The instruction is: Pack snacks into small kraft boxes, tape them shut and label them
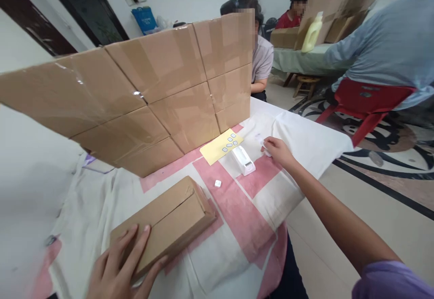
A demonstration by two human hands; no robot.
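Left hand (117,267) lies spread on a cardboard box (176,221); right hand (278,150) is near a white device (242,159), grip unclear.

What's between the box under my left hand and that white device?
In the head view, one small white block lies between the box and white device.

Matt cardboard box (169,215), glossy tape (183,48) on cardboard partition (156,70), smooth plastic device (242,158)
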